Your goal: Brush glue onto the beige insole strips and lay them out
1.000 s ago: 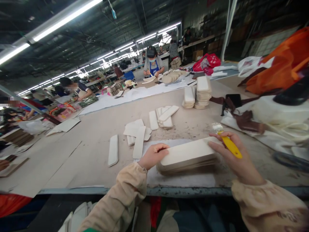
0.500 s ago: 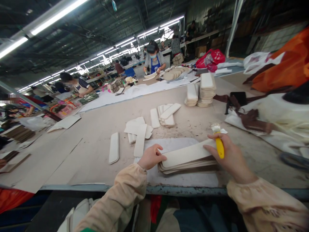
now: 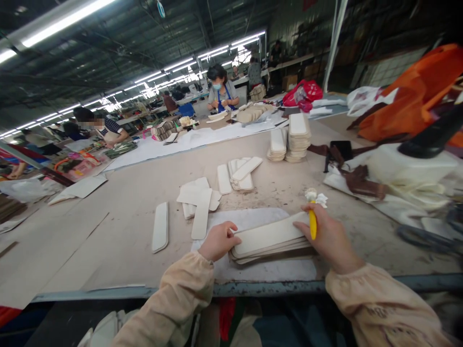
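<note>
Yellow-handled brush (image 3: 313, 224) has swung from slanted to near upright since the earliest frame, clamped in the right hand (image 3: 331, 238), whose thumb also meets the top strip's right end. Left hand (image 3: 217, 241): thumb at the left end, fingers curled; whether it grips, I cannot tell. Stack of pale strips (image 3: 269, 236) lies between both, over white paper (image 3: 267, 272). Step, I judge: evening the stack; next move calls for light pressure, bristles kept clear. I count one brush, one handled stack (layers uncountable), two loose clusters (image 3: 246, 168), two tidy stacks (image 3: 298, 140) beyond.
</note>
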`<state>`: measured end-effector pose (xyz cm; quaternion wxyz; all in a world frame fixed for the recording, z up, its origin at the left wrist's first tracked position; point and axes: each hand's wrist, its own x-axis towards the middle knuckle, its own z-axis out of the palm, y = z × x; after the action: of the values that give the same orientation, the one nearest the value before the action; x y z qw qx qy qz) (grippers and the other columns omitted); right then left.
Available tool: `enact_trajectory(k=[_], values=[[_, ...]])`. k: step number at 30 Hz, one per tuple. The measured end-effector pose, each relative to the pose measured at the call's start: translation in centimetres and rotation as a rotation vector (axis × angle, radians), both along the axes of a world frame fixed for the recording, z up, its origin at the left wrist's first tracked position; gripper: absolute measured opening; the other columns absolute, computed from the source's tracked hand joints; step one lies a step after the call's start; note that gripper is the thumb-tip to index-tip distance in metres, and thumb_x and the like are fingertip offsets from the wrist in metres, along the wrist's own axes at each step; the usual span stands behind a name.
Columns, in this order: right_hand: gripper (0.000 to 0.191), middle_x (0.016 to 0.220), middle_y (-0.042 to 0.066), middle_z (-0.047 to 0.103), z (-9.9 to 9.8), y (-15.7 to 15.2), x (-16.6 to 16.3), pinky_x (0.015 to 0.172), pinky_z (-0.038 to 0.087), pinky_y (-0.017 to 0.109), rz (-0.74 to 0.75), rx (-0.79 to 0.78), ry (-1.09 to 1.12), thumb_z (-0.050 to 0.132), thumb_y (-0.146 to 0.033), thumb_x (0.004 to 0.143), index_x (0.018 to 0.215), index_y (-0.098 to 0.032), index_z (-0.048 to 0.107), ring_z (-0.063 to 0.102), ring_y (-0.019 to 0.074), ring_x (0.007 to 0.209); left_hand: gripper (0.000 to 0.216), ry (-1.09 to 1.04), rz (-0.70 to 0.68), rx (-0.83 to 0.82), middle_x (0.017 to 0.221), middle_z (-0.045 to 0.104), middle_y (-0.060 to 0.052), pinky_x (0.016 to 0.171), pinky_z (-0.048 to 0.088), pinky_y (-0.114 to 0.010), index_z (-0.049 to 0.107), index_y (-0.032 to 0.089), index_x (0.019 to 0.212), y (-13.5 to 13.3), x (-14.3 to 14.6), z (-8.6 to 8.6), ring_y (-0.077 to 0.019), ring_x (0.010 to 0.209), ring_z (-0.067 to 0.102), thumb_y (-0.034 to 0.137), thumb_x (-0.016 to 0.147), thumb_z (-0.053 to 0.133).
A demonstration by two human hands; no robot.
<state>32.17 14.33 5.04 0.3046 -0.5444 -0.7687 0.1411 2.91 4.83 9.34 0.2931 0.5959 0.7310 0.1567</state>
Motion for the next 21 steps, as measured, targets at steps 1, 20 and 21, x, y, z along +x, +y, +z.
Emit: enact_trajectory(k=[1, 20, 21], values=[[0.034, 0.096, 0.008, 0.069, 0.0, 0.0, 0.0, 0.060, 0.047, 0.033, 0.003, 0.008, -0.006, 0.059, -0.041, 0.085, 0.113, -0.021, 0.053, 0.065, 0.0240, 0.066, 0.025, -0.002, -0.003, -0.003, 0.064, 0.061, 0.005, 0.062, 0.037, -0.026, 0.064, 0.019, 0.096, 0.0, 0.0, 0.0, -0.0155, 0.064, 0.057, 0.028, 0.073, 0.067], [0.028, 0.093, 0.007, 0.069, 0.9, -1.5, 0.3, 0.062, 0.048, 0.033, 0.041, 0.056, 0.052, 0.055, -0.031, 0.086, 0.113, -0.022, 0.052, 0.067, 0.0246, 0.070, 0.024, 0.094, -0.062, -0.006, 0.068, 0.062, 0.002, 0.063, 0.037, -0.026, 0.068, 0.018, 0.099, -0.2, 0.0, 0.1, -0.0151, 0.065, 0.057, 0.027, 0.077, 0.062], [0.028, 0.092, 0.007, 0.069, 1.0, -1.5, 0.3, 0.062, 0.048, 0.033, 0.039, 0.057, 0.063, 0.055, -0.031, 0.086, 0.113, -0.021, 0.053, 0.066, 0.0242, 0.069, 0.024, 0.100, -0.062, -0.009, 0.068, 0.062, 0.002, 0.063, 0.037, -0.026, 0.068, 0.018, 0.099, -0.2, 0.1, 0.1, -0.0148, 0.065, 0.056, 0.026, 0.077, 0.062]])
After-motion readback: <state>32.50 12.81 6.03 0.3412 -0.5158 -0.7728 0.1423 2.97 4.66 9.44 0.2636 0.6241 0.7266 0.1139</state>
